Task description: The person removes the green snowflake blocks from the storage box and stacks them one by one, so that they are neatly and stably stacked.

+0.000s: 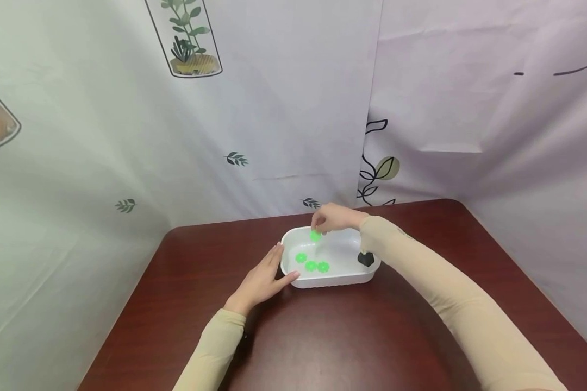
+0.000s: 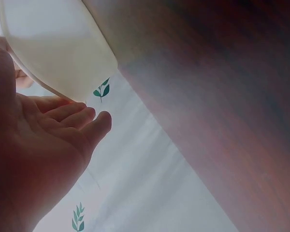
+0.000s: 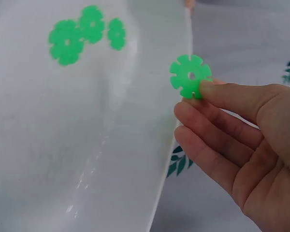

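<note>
1. The green notched disc (image 3: 181, 72) is up in the air, over the far left part of the white tray (image 1: 337, 281), close to the far rim. I can't tell whether it brushes the tray wall.
2. The right hand (image 1: 337, 216) has it pinched at the edge between thumb and index finger; the other fingers curve loosely below and bear none of it, as far as I can see.
3. The left hand (image 1: 261, 279) lies against the tray's left end, fingers nearly straight along the outside and thumb by the near rim — a steadying touch, I'd say, rather than a grip.
4. Three more green discs (image 1: 300, 257) lie inside the tray, left of its middle, two of them side by side toward the near wall.
5. The held disc looks like thin, smooth plastic — light, fairly stiff, perhaps a little slippery, and unlikely to break from a fall into the tray.
6. I'd take it as here, by the rim across its two faces, leaving most notches and the centre hole uncovered.
7. Flat on the tray floor, such a disc should be harder to lift; a fingertip under one notched edge would probably help.
</note>
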